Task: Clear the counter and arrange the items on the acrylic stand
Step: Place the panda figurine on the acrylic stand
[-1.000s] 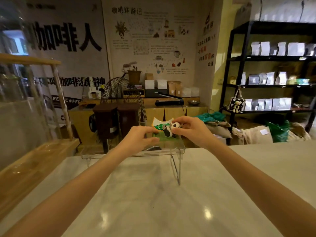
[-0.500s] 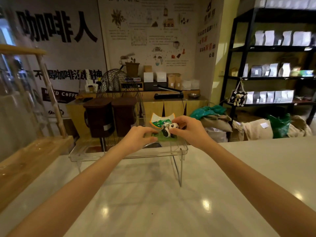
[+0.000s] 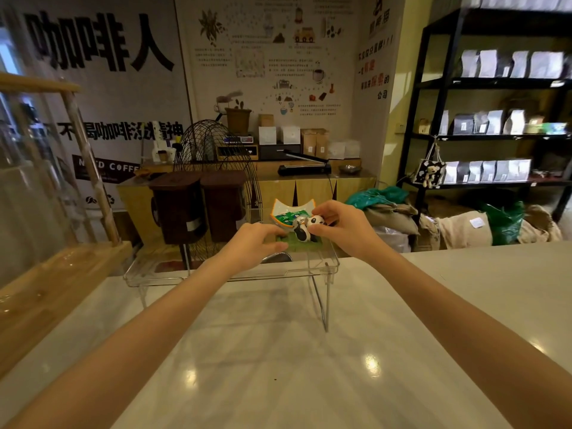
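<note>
Hands meet on the clear stand [image 3: 173, 278]: right hand [image 3: 343, 224] pinches panda toy [image 3: 306, 229]; left hand [image 3: 253, 247] lies flat, half open, holding nothing.

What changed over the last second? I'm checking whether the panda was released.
Nothing clear: the right hand still pinches the panda figurine on the acrylic stand, the left hand stays beside its green base, and the dish sits behind.
</note>
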`<state>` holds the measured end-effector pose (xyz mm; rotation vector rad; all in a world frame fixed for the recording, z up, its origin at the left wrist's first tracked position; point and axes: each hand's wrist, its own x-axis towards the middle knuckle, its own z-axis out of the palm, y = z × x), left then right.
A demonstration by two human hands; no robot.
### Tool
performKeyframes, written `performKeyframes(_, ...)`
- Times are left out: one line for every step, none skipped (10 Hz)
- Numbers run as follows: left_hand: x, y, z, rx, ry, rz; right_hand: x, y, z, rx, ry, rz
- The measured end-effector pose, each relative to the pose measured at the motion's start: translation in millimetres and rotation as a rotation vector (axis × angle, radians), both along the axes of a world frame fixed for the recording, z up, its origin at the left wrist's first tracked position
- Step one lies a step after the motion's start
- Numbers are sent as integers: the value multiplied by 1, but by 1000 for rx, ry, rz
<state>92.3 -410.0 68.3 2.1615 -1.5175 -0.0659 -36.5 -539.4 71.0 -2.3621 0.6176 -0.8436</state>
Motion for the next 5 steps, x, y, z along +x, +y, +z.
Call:
performKeyframes(-1,1,0,16,3,-5,0,1,0,10,6,-10)
performKeyframes(-1,0,0,34,-18,-17,1,3,-1,12,3,-27)
performKeyframes(2,-1,3,66,-6,-22,-5,10,1,6,64,-23)
performKeyframes(6,2,7,51,39,-27,-16,22,4,3,98,-46)
performKeyframes(3,16,20,-4,33,-25,-45,50,15,62,-178,13)
